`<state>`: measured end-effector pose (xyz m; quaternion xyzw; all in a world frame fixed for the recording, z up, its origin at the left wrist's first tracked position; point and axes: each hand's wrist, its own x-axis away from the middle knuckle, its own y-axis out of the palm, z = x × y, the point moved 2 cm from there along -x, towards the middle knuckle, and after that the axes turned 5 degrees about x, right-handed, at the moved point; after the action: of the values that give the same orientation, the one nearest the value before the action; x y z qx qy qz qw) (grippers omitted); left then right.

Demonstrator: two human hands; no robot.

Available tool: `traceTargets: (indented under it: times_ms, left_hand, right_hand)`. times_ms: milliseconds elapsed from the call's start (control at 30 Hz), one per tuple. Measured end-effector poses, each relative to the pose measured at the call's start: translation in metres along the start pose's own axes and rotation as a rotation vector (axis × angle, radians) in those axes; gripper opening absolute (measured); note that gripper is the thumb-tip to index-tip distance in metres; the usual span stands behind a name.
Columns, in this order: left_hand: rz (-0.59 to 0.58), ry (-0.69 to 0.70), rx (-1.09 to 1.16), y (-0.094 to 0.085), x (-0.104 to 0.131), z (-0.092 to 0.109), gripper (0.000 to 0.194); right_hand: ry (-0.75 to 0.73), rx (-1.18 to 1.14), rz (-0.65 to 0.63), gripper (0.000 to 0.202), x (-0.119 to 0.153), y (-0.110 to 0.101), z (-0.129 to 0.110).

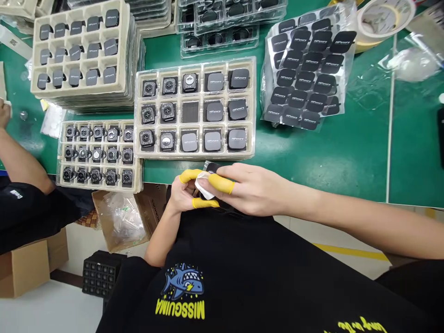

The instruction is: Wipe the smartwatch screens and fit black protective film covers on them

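My left hand (182, 194), with yellow finger cots on its thumb and a finger, is closed around a small dark piece (212, 167) that looks like a smartwatch body, mostly hidden by my fingers. A folded white wipe (204, 186) is pinched in my right hand (255, 188), which also wears a yellow cot, and it presses against the dark piece. Just beyond my hands lies a beige tray (137, 111) with smartwatch bodies (168, 111) on its left side and grey HiFuture-marked squares (215, 111) on its right. Its middle compartment (190, 112) shows only a dark lining.
A smaller watch tray (100, 188) overlaps the table edge at left, below a tall tray stack (130, 60). HiFuture sticker sheets (305, 81), tape rolls (376, 21) and clear trays (222, 51) lie farther back. Another person's arm (26, 157) reaches in at left.
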<state>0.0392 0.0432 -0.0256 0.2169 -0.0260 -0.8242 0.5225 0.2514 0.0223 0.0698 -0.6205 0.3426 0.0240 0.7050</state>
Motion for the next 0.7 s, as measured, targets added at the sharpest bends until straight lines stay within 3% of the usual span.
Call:
traceTargets:
  times_ms: [133,300,500,600,700]
  left_hand:
    - [0.070,-0.045,-0.035,-0.006,0.004,-0.004,0.081]
    - [0.075,-0.010,-0.072,-0.010,0.002,0.003,0.079]
    - [0.019,-0.035,-0.034,-0.005,0.000,0.008,0.068]
    - [0.009,-0.088,-0.084,-0.004,0.003,0.008,0.067]
    - [0.054,-0.043,-0.093,-0.006,0.004,0.008,0.076]
  right_hand:
    - [0.090,0.012,-0.028,0.033,0.008,-0.014,0.005]
    - [0.235,-0.065,0.057,0.047,0.017,-0.036,-0.005]
    - [0.127,-0.179,-0.018,0.028,0.006,-0.016,-0.022]
    - [0.023,-0.111,-0.022,0.026,-0.002,-0.008,-0.019]
    - [0.015,0.013,-0.017,0.028,-0.005,-0.007,-0.010]
